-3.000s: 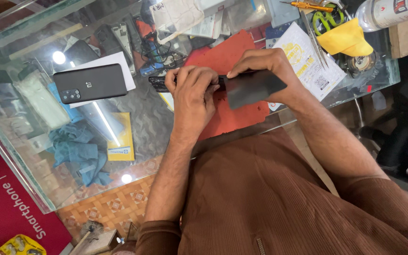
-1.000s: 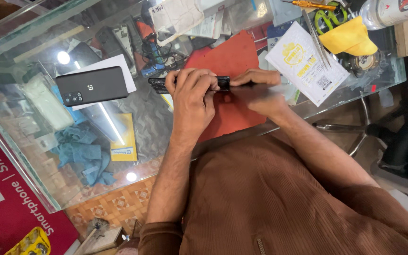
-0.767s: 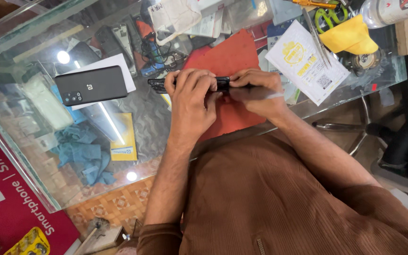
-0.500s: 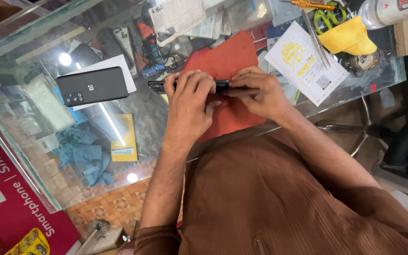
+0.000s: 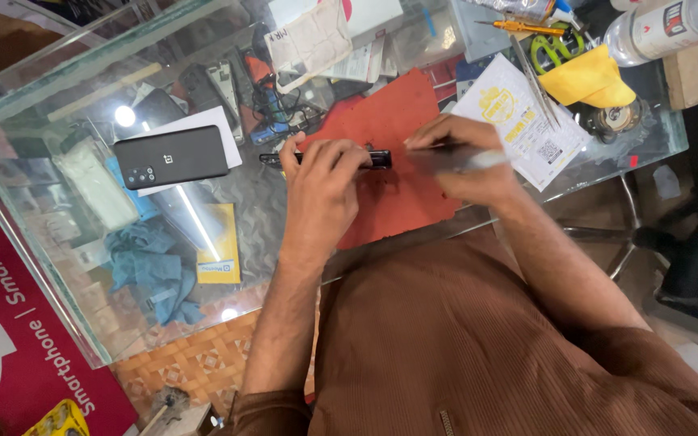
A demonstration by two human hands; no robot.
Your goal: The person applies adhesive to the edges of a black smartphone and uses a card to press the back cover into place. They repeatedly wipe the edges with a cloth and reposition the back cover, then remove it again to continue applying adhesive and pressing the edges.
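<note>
While brown ribbed shirt point(image 5: 478, 347) filled near view, left hand point(image 5: 325, 165) clamped thin black phone-like slab point(image 5: 369, 159) edge-up on red rubber work mat point(image 5: 389, 121). Right hand point(image 5: 462, 157) pinched blurred flat grey piece point(image 5: 466, 159), just beside slab's end. Judged mid-job: two parts apart, nothing joined yet. Slab dark, glossy, mostly hidden by fingers. Further off, black smartphone with camera cluster point(image 5: 171, 157) lay face-down on glass counter point(image 5: 66, 97); yellow cloth point(image 5: 587, 81) farther right.
</note>
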